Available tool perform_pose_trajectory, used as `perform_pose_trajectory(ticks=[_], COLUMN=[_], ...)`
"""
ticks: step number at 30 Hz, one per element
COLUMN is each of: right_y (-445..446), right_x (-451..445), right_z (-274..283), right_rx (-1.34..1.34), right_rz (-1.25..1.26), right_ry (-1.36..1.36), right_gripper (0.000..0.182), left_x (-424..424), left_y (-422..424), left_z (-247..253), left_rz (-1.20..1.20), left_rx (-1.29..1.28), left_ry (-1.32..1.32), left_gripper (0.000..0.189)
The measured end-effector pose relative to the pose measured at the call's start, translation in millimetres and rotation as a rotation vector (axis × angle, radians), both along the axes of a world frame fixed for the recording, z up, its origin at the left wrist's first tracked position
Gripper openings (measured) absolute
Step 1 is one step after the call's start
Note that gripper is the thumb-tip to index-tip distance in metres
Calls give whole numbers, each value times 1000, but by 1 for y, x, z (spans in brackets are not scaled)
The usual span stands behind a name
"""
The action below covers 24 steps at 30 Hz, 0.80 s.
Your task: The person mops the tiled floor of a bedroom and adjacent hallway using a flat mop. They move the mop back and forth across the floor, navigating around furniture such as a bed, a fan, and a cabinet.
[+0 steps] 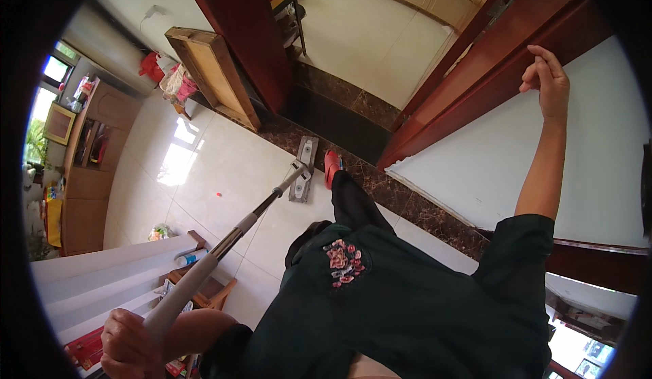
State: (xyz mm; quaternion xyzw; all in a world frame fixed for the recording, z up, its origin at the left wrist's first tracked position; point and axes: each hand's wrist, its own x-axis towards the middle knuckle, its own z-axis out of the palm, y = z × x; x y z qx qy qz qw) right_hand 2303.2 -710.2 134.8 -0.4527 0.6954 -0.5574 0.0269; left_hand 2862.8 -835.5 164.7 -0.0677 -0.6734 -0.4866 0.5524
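My left hand [125,346], low at the left, is closed around the grey upper grip of a flat mop's telescopic pole [204,269]. The pole slants away to the mop head [300,188], a long plate with a grey pad. That head lies on glossy pale tiles, its far end reaching the dark marble strip [356,170]. Beside it is my foot in a red slipper [332,164]. Raised at the right, my right hand [547,78] holds nothing; its fingers are loosely bent and partly apart, before the reddish-brown door frame and white wall.
A wooden frame-like panel [214,76] leans by the doorway's left post [244,37]. Cloth items and red bags [175,78] sit behind it. Left stands a wooden cabinet [97,175]. A small red object [219,194] lies on the tiles. A wooden stool [211,287] is near the pole.
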Motion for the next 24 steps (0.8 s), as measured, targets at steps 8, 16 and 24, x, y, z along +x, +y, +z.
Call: perform_pose_trajectory(ticks=[8, 16, 24], right_y=[0, -3, -92], right_x=[-2, 5, 181], right_z=[1, -6, -250], right_rx=[30, -8, 509], right_rz=[-36, -159, 704], right_ry=[-68, -87, -782], right_gripper=[20, 21, 34], left_x=[-5, -17, -69], left_y=[-34, -46, -31], left_z=[10, 18, 28], left_rz=[-23, 130, 71], left_rx=[69, 28, 5], left_ry=[34, -58, -92], left_gripper=[27, 29, 27])
